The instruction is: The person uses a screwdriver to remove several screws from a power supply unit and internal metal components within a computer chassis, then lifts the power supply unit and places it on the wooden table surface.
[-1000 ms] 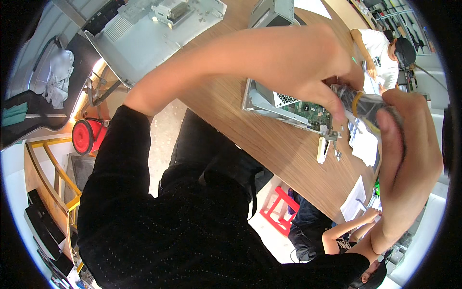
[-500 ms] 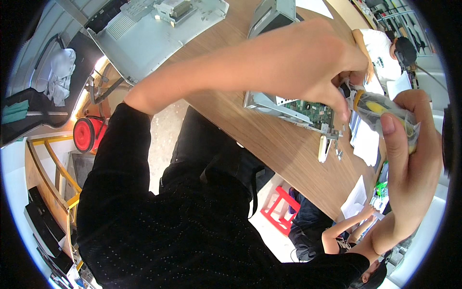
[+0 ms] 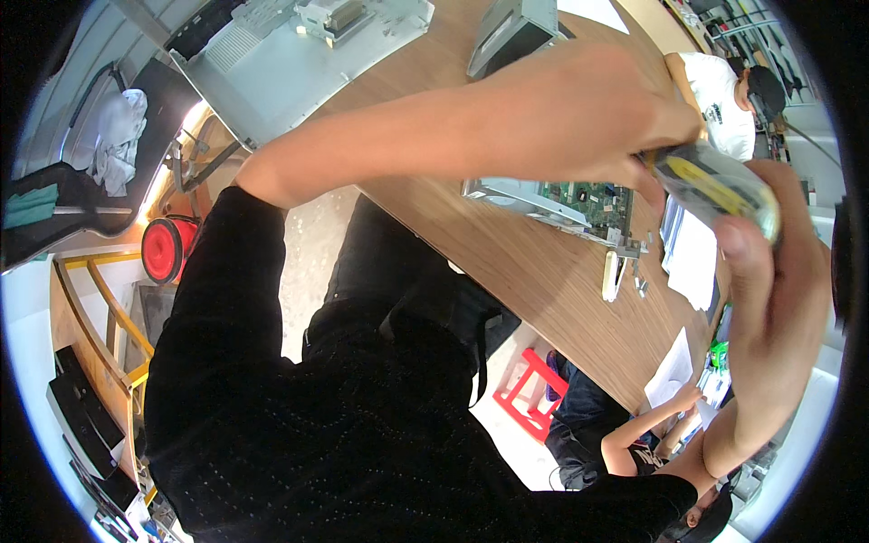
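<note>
Both my hands are raised over the right part of the desk with a clear plastic bag [image 3: 720, 184] stretched between them. Something yellow and long shows through the bag, too blurred to name. My left hand [image 3: 606, 113] reaches across from the left and pinches one end of it. From the lower right, my right hand [image 3: 769, 240] wraps round the other end, thumb on the near side. Beneath my left hand lies an open metal chassis with a green circuit board [image 3: 593, 204]. A small white piece [image 3: 613, 276] rests on the desk beside that chassis.
The wooden desk [image 3: 507, 271] holds a large grey metal case panel [image 3: 281, 90] at far left, a grey metal box [image 3: 516, 36] and papers [image 3: 690, 262]. One person [image 3: 715, 100] sits across; another's arm [image 3: 647, 430] is at lower right, near a red stool [image 3: 531, 395].
The bag has shifted up and left, closer to my left hand, and looks tilted and blurred. My right hand has turned slightly with it; my left hand has moved little.
</note>
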Action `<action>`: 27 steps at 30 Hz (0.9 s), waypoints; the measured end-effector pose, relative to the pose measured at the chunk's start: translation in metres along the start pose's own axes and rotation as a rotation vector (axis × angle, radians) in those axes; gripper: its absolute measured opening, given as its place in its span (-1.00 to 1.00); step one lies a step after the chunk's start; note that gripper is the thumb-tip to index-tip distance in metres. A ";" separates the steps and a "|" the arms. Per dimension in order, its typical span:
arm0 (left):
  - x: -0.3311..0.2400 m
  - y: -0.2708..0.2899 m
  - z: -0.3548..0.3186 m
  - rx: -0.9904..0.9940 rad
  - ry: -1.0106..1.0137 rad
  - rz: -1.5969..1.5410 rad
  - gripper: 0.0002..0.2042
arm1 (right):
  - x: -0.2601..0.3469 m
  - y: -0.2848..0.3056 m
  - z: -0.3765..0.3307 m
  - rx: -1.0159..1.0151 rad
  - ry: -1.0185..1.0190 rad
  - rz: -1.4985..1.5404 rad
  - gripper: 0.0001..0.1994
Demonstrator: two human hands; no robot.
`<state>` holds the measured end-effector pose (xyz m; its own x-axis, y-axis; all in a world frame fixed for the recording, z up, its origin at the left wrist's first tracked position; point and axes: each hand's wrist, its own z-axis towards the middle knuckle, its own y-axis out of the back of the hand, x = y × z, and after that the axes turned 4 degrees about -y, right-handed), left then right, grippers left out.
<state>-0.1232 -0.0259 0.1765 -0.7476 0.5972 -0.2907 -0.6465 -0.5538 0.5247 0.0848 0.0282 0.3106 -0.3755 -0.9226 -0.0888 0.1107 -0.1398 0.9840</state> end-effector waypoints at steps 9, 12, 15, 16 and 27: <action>0.030 0.022 0.012 0.151 -0.097 -0.228 -0.62 | -0.005 0.002 0.029 -0.019 -0.069 -0.038 -0.61; 0.042 0.043 0.019 0.249 -0.037 -0.442 -0.71 | -0.017 0.003 0.059 -0.043 -0.012 -0.064 -0.59; 0.051 0.044 0.026 0.231 0.107 -0.443 -0.72 | -0.042 -0.005 0.079 -0.155 0.023 -0.034 -0.58; 0.052 0.041 0.028 0.213 0.166 -0.404 -0.72 | -0.053 -0.010 0.082 -0.238 0.067 -0.022 -0.58; 0.027 0.017 0.003 -0.113 -0.042 0.026 -0.59 | -0.033 0.029 0.076 0.159 0.315 -0.419 -0.68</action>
<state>-0.1538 -0.0169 0.1800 -0.7585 0.6047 -0.2430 -0.6421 -0.6298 0.4370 0.0309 0.0816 0.3538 -0.0612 -0.8660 -0.4963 -0.1388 -0.4850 0.8634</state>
